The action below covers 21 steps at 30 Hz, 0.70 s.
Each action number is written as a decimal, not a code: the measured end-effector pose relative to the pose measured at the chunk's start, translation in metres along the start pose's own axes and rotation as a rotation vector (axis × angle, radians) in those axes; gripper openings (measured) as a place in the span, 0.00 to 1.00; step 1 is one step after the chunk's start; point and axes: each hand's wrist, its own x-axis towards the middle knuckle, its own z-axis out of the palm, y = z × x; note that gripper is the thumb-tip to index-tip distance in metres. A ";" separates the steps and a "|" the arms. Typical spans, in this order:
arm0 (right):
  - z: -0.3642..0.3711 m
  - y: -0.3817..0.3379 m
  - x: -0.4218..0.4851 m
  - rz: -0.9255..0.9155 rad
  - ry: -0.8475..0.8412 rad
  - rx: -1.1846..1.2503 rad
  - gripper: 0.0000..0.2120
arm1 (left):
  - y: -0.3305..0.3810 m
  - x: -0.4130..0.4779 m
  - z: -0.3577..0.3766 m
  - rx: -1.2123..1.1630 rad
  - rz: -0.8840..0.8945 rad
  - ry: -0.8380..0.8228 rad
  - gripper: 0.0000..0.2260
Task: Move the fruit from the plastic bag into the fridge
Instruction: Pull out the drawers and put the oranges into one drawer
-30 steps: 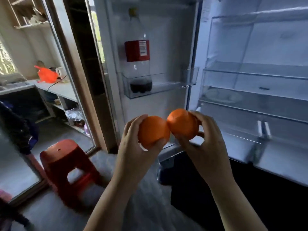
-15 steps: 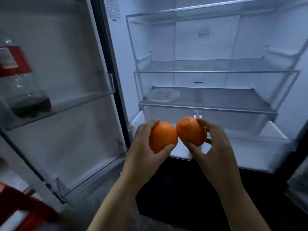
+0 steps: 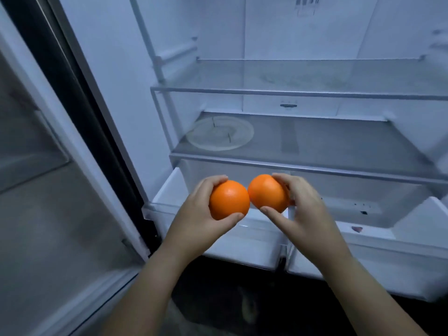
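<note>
My left hand (image 3: 198, 219) grips one orange (image 3: 229, 199) and my right hand (image 3: 308, 214) grips a second orange (image 3: 268, 192). The two fruits touch side by side. Both are held over the front rim of the fridge's pulled-out bottom drawer (image 3: 252, 224), just below the lower glass shelf (image 3: 315, 146). The fridge (image 3: 218, 32) stands open in front of me. No plastic bag is in view.
A clear round plate (image 3: 219, 133) lies on the left of the lower glass shelf. An upper glass shelf (image 3: 303, 78) sits above it. The open fridge door (image 3: 48, 190) fills the left side. A dark floor lies below the drawers.
The view has swung right from the door shelf with the bottle to face the fridge interior and come closer. Both hands still hold the oranges, now over the bottom drawer.
</note>
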 end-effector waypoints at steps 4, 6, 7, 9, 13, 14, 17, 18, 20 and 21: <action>0.024 0.035 0.046 0.001 -0.145 -0.127 0.27 | -0.036 0.052 0.006 0.103 -0.008 -0.073 0.30; 0.033 0.052 0.059 -0.007 -0.232 -0.199 0.27 | -0.052 0.069 0.011 0.159 0.000 -0.152 0.30; 0.036 0.059 0.064 -0.009 -0.278 -0.224 0.27 | -0.058 0.075 0.014 0.190 0.003 -0.201 0.31; 0.041 0.070 0.072 0.011 -0.365 -0.255 0.28 | -0.071 0.087 0.018 0.258 0.004 -0.286 0.32; 0.051 0.086 0.084 0.050 -0.525 -0.329 0.29 | -0.092 0.108 0.022 0.409 0.003 -0.378 0.34; 0.054 0.090 0.088 0.042 -0.554 -0.355 0.28 | -0.097 0.112 0.024 0.431 -0.003 -0.407 0.35; 0.071 0.100 0.099 0.027 -0.655 -0.427 0.26 | -0.112 0.125 0.030 0.486 -0.056 -0.523 0.34; 0.078 0.103 0.103 0.023 -0.696 -0.453 0.25 | -0.117 0.129 0.033 0.508 -0.071 -0.561 0.33; 0.094 0.111 0.110 0.012 -0.776 -0.495 0.23 | -0.127 0.140 0.040 0.553 -0.085 -0.640 0.31; 0.101 0.115 0.113 0.007 -0.808 -0.512 0.23 | -0.132 0.145 0.043 0.576 -0.088 -0.679 0.31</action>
